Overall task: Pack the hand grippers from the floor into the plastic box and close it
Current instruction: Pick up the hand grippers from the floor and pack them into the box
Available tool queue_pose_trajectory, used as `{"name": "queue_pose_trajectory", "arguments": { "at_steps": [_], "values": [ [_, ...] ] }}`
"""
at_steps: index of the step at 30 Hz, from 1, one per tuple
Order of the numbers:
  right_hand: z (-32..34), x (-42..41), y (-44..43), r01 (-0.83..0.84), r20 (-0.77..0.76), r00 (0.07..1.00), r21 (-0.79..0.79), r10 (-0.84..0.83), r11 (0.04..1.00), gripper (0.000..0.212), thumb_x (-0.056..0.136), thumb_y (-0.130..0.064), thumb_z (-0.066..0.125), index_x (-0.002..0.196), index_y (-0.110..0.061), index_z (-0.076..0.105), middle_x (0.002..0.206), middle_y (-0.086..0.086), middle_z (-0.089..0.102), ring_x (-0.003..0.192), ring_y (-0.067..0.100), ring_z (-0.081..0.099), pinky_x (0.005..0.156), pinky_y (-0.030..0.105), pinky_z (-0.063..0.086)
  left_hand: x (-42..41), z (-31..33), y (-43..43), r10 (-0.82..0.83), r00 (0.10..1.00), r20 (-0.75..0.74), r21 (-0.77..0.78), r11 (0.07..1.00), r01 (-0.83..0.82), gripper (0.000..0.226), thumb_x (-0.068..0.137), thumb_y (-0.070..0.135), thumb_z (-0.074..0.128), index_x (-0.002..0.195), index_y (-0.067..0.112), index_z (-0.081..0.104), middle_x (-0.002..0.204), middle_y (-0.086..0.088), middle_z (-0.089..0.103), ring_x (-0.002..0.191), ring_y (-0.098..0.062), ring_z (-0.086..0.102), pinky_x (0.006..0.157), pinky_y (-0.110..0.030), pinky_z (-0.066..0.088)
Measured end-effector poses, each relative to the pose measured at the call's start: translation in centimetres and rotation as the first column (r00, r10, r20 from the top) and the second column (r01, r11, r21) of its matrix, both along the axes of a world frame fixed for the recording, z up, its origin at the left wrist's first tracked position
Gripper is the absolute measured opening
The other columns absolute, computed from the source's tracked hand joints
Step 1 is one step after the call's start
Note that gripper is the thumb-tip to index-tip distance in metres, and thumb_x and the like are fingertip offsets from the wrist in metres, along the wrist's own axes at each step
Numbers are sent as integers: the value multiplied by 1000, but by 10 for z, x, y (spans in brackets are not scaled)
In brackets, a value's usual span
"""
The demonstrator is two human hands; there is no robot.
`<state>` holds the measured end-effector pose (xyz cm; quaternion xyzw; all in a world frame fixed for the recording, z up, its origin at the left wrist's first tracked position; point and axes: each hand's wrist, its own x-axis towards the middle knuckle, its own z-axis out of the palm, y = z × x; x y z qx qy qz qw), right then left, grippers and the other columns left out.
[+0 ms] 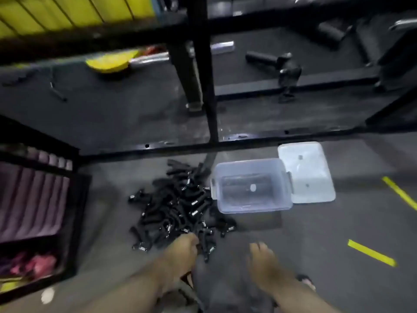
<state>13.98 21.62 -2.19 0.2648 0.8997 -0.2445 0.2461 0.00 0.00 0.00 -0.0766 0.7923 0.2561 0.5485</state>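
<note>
A pile of several black hand grippers (180, 204) lies on the dark floor, just left of a clear plastic box (248, 163). The box stands open, and only a small white spot shows on its bottom. Its whitish lid (309, 177) lies flat on the floor against the box's right side. My left hand (180, 251) reaches to the near edge of the pile with its fingertips among the grippers; blur hides whether it holds one. My right hand (264, 260) hovers over bare floor below the box, fingers stretched out and holding nothing.
A black steel frame bar (158, 147) runs across the floor just behind the pile and box, with an upright post (203, 75) rising from it. A dark rack with purple items (33, 195) stands at left. Yellow tape marks (370, 253) lie at right.
</note>
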Motion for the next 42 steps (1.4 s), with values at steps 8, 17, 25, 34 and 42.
{"name": "queue_pose_trajectory", "arguments": {
  "at_steps": [8, 17, 25, 34, 42],
  "values": [
    [-221, -160, 0, -159, -182, 971, 10, 158, 987, 64, 102, -20, 31, 155, -4, 0, 162, 17, -4, 150, 28, 0, 121, 40, 15, -88, -227, 42, -379, 844, -379, -158, 926, 344, 23, 83, 29, 41, 95, 28, 60, 98, -1, 67, 85, -29, 67, 77, -33, 54],
    [-295, -199, -27, -203, -396, 894, 53, 207, 978, 68, 104, -38, 23, 154, -12, -15, 163, 7, -11, 150, 24, 8, 116, 40, 24, -128, -340, 58, -735, 458, -501, -489, 677, 550, 42, 93, 41, 53, 125, 14, 46, 130, -11, 46, 119, -33, 49, 94, -45, 42],
    [-291, -191, -2, -179, -381, 917, -125, 120, 976, 69, 103, -23, 31, 154, -19, -15, 163, -3, -15, 150, 22, 6, 118, 45, 23, -122, -338, 54, -711, 521, -473, -410, 701, 584, 41, 90, 34, 59, 125, 15, 50, 131, -12, 51, 121, -35, 52, 97, -42, 44],
    [-299, -193, -2, -156, -373, 924, -181, 79, 971, 77, 98, -11, 31, 152, -27, -20, 163, -5, -11, 147, 27, 19, 114, 46, 29, -137, -326, 54, -520, 721, -458, -338, 852, 400, 24, 83, 28, 59, 95, 8, 63, 109, -14, 68, 99, -31, 65, 83, -28, 49],
    [-277, -190, 4, -154, -306, 950, -272, 67, 950, 74, 101, -28, 35, 153, -29, -18, 164, 1, -2, 149, 25, 14, 119, 42, 19, -169, -222, 41, -99, 852, -515, 0, 993, 116, 18, 94, 14, 48, 86, 6, 62, 69, -8, 60, 56, -18, 56, 51, -23, 47]
  ]
}}
